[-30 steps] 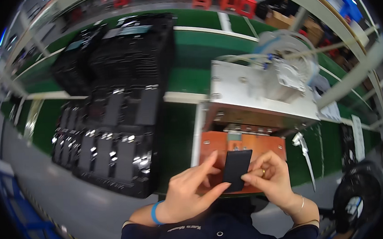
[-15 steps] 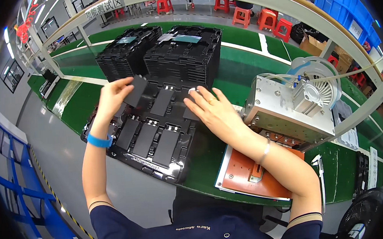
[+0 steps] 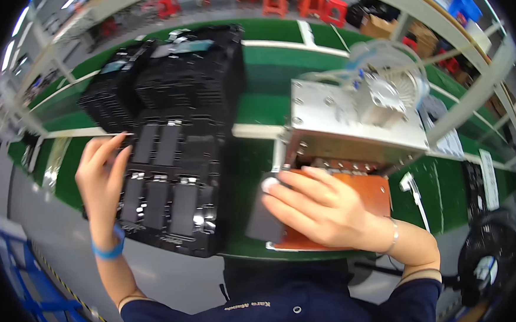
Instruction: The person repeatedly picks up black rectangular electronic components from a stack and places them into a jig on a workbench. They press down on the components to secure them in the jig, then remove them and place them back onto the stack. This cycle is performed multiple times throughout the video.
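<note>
My right hand grips a flat dark-grey rectangular panel by its right side, over the left edge of an orange plate. One of its fingertips wears a white cover. My left hand, slightly blurred, is beside the left edge of a black moulded tray; thumb and fingers are apart, with no panel visible between them. In the tray lie several similar panels, two in the far row, including one panel beside a vacant pocket, and others in the near row, such as another panel.
Behind the tray rise two stacks of black trays, a tall stack and a narrower stack. A silver metal press with hoses overhangs the orange plate. Calipers lie to the right, near a black fan. White frame bars cross overhead.
My left hand has let go of its panel, which now appears to lie in the tray's far row. My right hand has lifted a panel from the tray and carried it right, to the orange plate.
</note>
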`<state>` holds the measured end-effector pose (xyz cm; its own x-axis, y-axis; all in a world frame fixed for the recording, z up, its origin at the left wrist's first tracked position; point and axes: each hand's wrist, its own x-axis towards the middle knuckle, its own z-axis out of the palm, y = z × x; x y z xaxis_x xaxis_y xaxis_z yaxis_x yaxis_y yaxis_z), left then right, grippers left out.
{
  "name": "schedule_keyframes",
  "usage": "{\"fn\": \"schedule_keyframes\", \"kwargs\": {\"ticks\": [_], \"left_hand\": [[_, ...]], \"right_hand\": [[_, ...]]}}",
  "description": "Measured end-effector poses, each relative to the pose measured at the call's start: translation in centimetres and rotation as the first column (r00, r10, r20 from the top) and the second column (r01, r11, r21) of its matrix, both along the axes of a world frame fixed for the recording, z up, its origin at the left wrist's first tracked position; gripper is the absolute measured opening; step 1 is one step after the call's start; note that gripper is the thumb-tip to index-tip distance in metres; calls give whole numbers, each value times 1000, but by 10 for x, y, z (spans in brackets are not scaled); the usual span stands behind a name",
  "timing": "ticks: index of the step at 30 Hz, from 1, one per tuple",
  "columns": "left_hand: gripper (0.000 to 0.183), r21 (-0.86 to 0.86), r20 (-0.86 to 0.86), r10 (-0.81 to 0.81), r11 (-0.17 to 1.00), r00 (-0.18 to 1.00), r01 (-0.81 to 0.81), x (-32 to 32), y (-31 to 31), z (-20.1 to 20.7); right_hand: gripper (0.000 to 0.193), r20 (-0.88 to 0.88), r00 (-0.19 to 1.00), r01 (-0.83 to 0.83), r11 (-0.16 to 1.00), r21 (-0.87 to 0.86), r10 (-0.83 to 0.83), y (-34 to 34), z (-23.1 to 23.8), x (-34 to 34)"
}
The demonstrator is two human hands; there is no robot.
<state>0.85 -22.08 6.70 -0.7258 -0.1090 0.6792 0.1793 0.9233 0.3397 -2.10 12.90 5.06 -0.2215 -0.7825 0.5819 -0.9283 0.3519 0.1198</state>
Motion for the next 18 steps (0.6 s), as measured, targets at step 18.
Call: {"fn": "schedule_keyframes", "kwargs": {"ticks": [18], "left_hand": [[71, 33, 465, -754, 537, 463, 843, 19, 224, -72]], "right_hand": [[32, 476, 794, 448, 893, -38, -378, 100, -50, 15]]}}
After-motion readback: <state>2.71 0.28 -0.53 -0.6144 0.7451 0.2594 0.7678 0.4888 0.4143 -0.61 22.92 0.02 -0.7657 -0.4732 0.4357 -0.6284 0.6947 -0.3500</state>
